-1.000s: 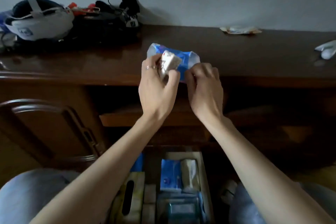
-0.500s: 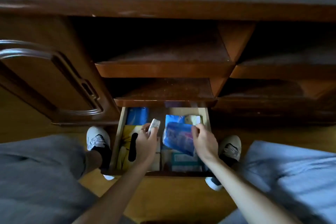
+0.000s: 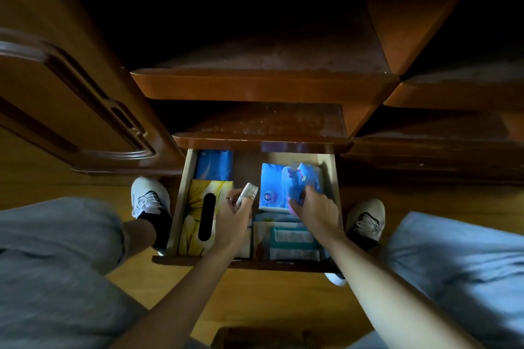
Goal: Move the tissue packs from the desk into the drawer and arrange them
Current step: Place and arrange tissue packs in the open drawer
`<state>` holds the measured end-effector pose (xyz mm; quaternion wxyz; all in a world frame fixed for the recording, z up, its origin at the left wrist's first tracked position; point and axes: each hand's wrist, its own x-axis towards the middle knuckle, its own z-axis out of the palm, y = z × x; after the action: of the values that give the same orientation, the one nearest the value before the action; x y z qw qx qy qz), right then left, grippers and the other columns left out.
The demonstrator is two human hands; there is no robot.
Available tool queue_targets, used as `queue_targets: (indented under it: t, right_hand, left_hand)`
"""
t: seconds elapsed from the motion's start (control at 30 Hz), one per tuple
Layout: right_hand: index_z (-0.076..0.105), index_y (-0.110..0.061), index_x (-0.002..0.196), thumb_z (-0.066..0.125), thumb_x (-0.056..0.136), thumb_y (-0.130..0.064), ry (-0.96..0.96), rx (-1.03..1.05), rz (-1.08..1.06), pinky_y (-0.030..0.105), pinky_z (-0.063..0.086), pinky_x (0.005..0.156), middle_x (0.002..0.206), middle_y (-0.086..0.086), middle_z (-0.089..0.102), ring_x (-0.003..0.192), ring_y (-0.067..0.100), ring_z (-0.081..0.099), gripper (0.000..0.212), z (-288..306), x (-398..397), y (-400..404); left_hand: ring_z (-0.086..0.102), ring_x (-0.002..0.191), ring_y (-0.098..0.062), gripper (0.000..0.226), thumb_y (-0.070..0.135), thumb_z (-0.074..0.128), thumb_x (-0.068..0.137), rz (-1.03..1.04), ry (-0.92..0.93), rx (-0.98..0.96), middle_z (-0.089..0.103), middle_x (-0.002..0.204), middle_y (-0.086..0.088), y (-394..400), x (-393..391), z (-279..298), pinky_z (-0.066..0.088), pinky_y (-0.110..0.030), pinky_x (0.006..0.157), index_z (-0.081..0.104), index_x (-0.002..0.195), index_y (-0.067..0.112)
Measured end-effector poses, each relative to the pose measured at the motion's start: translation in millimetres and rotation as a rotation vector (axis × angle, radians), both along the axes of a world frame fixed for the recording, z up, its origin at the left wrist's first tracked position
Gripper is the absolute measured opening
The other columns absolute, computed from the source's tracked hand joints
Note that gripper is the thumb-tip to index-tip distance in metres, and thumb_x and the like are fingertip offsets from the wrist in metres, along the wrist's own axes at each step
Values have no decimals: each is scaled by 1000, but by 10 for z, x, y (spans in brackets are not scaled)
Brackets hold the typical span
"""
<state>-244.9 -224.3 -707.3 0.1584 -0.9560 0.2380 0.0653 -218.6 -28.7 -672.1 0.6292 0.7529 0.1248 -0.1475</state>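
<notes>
Dim wooden desk, drawer [image 3: 331, 178] open. Right hand [image 3: 313, 208] pinches soft blue pack [image 3: 300, 181] at far-right corner; left hand [image 3: 234, 211] holds small white pack [image 3: 248, 193]. Light, squashy, likely slippery film: grip by edges.

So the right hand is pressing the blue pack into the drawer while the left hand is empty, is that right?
Not quite: the left hand is not empty; it holds a small white pack. The head view shows it. The right hand does press the blue pack into the drawer.

Open drawer [image 3: 330, 178] holds yellow tissue box [image 3: 198, 207], blue packs [image 3: 214, 164].
</notes>
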Motion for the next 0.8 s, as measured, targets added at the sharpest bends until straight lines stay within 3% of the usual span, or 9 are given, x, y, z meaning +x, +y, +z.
queue_targets:
  t: [0.1,0.17,0.4,0.5,0.6,0.7,0.8]
  right_hand:
    - [56,-24,87,59,94,-51,30,4,-19,26,42,54,79,-3,66,74,21,70,28,-96,78,28]
    - [51,-24,83,55,97,-45,-24,-67,38,26,37,52,72,-2,62,69,23,69,26,-114,143,33]
    - [57,-23,100,57,96,-35,61,-148,75,32,45,63,92,7,73,85,28,71,13,-63,446,14]
    - [57,-20,102,56,98,-36,-11,-156,142,31,51,62,84,5,70,74,24,70,16,-45,440,67]
    - [44,-20,79,63,89,-30,-155,-94,188,27,40,50,59,2,52,53,24,60,24,27,432,252]
    - [37,-22,76,63,87,-30,-186,7,278,29,34,51,57,-1,44,49,24,49,30,75,510,467]
    - [38,-20,75,66,86,-29,-225,115,234,30,28,53,55,0,42,51,29,46,31,90,684,663]
  left_hand:
    - [62,60,-2,12,24,61,96,15,35,-1,67,65,12,30,28,-84,50,-23,55,64,92,35]
    - [62,60,-1,12,24,62,96,23,34,-2,67,69,10,41,35,-115,50,-18,54,64,92,35]
    - [63,60,-1,8,27,63,96,5,19,17,67,72,5,33,63,-177,47,-13,50,62,94,35]
    - [63,62,-1,10,29,61,97,-7,5,15,69,72,10,18,73,-187,48,-15,51,61,95,39]
    - [66,72,-4,11,30,61,97,61,-14,2,70,84,9,16,100,-210,51,-16,57,59,103,39]
    - [65,72,0,19,31,61,96,178,-20,20,68,89,5,57,149,-226,50,-13,56,58,114,30]
    - [64,73,3,18,27,58,98,239,-23,-3,67,92,4,146,201,-233,51,-16,60,56,115,27]
